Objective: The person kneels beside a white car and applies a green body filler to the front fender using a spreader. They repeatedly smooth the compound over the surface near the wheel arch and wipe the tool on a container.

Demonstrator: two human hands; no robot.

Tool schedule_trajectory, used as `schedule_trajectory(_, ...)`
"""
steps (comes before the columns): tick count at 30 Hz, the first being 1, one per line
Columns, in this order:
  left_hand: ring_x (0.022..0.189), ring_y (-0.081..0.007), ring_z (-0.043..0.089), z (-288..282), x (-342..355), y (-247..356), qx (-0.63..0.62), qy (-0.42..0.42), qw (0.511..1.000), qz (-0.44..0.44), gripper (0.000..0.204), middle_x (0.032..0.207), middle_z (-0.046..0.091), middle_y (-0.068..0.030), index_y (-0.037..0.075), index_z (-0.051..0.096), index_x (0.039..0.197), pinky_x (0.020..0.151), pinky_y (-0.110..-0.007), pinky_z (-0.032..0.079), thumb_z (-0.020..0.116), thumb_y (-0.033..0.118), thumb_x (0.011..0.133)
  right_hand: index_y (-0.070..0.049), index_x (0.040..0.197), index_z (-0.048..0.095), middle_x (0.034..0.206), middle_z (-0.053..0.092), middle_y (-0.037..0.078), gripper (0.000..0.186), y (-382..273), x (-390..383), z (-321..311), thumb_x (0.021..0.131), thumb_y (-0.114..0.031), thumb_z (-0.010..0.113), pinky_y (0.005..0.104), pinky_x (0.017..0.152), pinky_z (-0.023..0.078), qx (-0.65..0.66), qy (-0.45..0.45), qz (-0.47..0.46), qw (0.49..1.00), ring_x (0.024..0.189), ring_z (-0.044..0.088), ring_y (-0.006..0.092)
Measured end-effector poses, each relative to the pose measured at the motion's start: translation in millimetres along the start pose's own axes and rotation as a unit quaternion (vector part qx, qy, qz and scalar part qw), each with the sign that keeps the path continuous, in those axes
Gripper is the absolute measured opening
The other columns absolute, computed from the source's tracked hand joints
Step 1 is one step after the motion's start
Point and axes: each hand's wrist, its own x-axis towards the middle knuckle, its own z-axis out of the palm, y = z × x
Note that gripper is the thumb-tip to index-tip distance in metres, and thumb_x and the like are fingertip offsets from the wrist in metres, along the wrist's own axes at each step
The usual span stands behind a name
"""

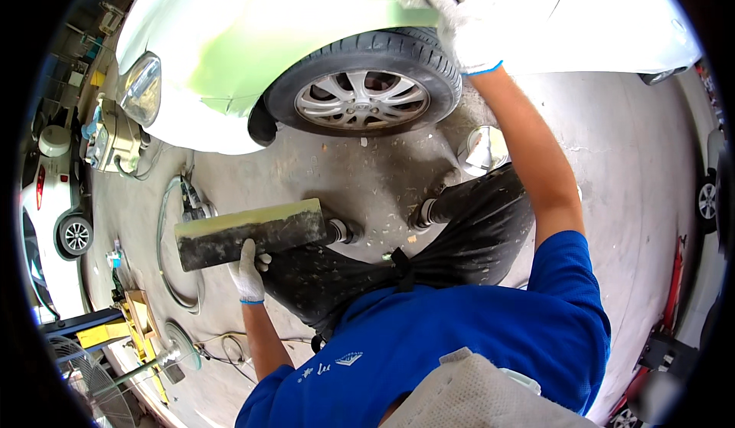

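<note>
Two hands at work here, both in pale knit gloves with blue cuffs. The left hand [249, 272] has hold of a long board [253, 236] by its lower edge, one finger up against the dark face. The right hand [462, 22] looks laid on the car's front fender [321, 7] just above the wheel, fingers stretched out and a bit apart; can't tell if there's anything under the palm.

Board's a slim rectangle, held out over the floor [628, 183] to the person's left, slightly tilted, right end higher. Most of the face is black and scuffed, with a dusty yellow-green strip along the top edge, kinda rough where the two colors meet.

The fender's bright white with a big blotchy pale-green patch, soft edges, running from behind the headlight [140, 89] up over the arch. Below that, a black tire on a grubby silver multi-spoke wheel [360, 102]. Further out, a whitish bucket [482, 151] sits near the person's foot, and a hose [162, 229] loops past the board's left end.
</note>
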Motion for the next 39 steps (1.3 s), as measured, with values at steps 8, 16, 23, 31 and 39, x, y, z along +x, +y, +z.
schedule_trajectory(8, 0.056, -0.0125, 0.064, -3, 4, 0, -0.010, 0.006, 1.000, -0.017, 0.024, 0.079, 0.069, -0.0060, 0.004, 0.067, 0.109, 0.045, -0.023, 0.043, 0.071, 0.026, 0.100, -0.032, 0.138, 0.066, 0.130, 0.061, 0.004, 0.062, -20, 6, 30, 0.083, -0.004, 0.062, 0.0486, 0.101, 0.048, -0.031, -0.021, -0.017, 0.999, 0.115, 0.058, 0.0332)
schedule_trajectory(16, 0.056, -0.0120, 0.063, -6, -2, -1, -0.003, 0.009, 1.000, -0.006, 0.025, 0.079, 0.068, -0.0057, 0.002, 0.067, 0.108, 0.045, -0.023, 0.042, 0.070, 0.025, 0.100, -0.033, 0.133, 0.070, 0.120, 0.064, -0.001, 0.059, -36, -17, 6, 0.079, -0.008, 0.065, 0.0429, 0.093, 0.052, -0.026, 0.029, -0.033, 0.999, 0.111, 0.061, 0.0258)
schedule_trajectory(23, 0.055, -0.0121, 0.062, -4, 7, -7, -0.014, 0.005, 1.000, -0.002, 0.026, 0.078, 0.068, -0.0062, 0.002, 0.067, 0.108, 0.045, -0.023, 0.042, 0.071, 0.026, 0.099, -0.033, 0.138, 0.067, 0.125, 0.065, 0.005, 0.059, -39, -44, 34, 0.085, -0.007, 0.065, 0.0442, 0.096, 0.053, -0.029, -0.015, -0.011, 0.999, 0.112, 0.061, 0.0294)
schedule_trajectory(31, 0.054, -0.0129, 0.062, -7, 6, -9, -0.010, 0.004, 1.000, -0.008, 0.028, 0.079, 0.068, -0.0070, 0.002, 0.066, 0.112, 0.044, -0.023, 0.042, 0.071, 0.026, 0.099, -0.032, 0.142, 0.063, 0.132, 0.062, 0.006, 0.067, -18, -31, 24, 0.082, 0.000, 0.061, 0.0476, 0.100, 0.048, -0.012, 0.015, 0.074, 0.997, 0.114, 0.058, 0.0348)
schedule_trajectory(39, 0.052, -0.0125, 0.060, -2, -2, -2, -0.003, 0.010, 1.000, -0.002, 0.027, 0.077, 0.066, -0.0041, 0.006, 0.066, 0.117, 0.044, -0.023, 0.040, 0.071, 0.024, 0.098, -0.026, 0.132, 0.073, 0.113, 0.070, 0.008, 0.048, -5, -69, 14, 0.089, -0.004, 0.069, 0.0402, 0.091, 0.056, 0.086, 0.035, 0.113, 0.989, 0.100, 0.068, 0.0275)
